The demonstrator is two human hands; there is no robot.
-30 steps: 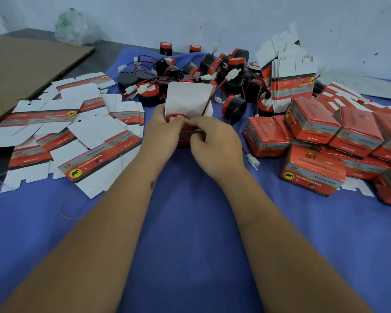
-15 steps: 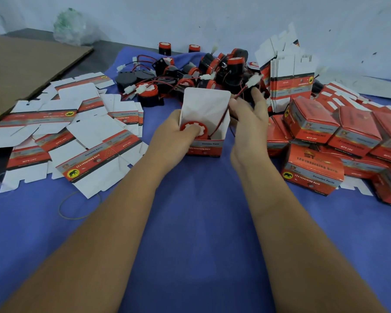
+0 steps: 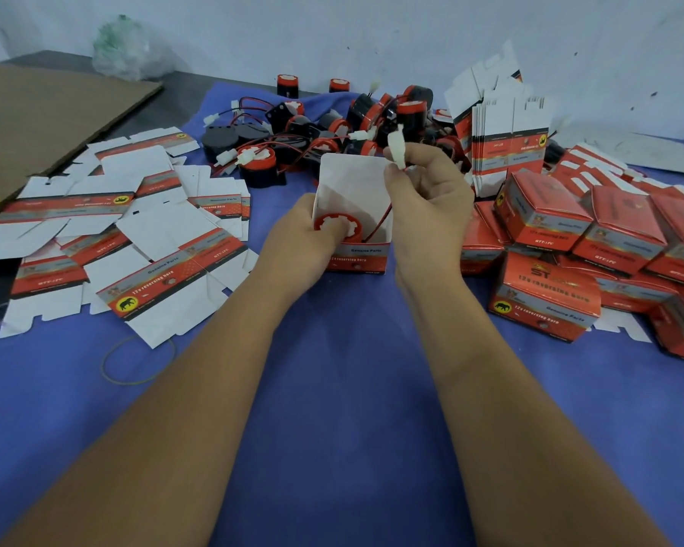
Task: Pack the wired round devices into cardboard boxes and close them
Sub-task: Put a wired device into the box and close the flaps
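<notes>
An open red-and-white cardboard box (image 3: 358, 258) stands on the blue cloth with its white lid flap (image 3: 352, 183) up. A round device with a red face (image 3: 337, 227) sits inside it. My left hand (image 3: 305, 238) grips the box's left side, its thumb pressing on the device's face. My right hand (image 3: 427, 199) pinches the device's white wire connector (image 3: 396, 148) above the box; the red wire (image 3: 378, 227) runs from it down into the box.
A pile of loose black-and-red round devices (image 3: 332, 124) with wires lies behind the box. Flat unfolded boxes (image 3: 135, 246) spread at left, an upright stack of flat boxes (image 3: 506, 144) at back right, several closed boxes (image 3: 545, 298) at right. A rubber band (image 3: 139, 361) lies near left.
The box went from held low between both hands to standing with its flap up. My right hand rose from the box, took the white connector and lifted it.
</notes>
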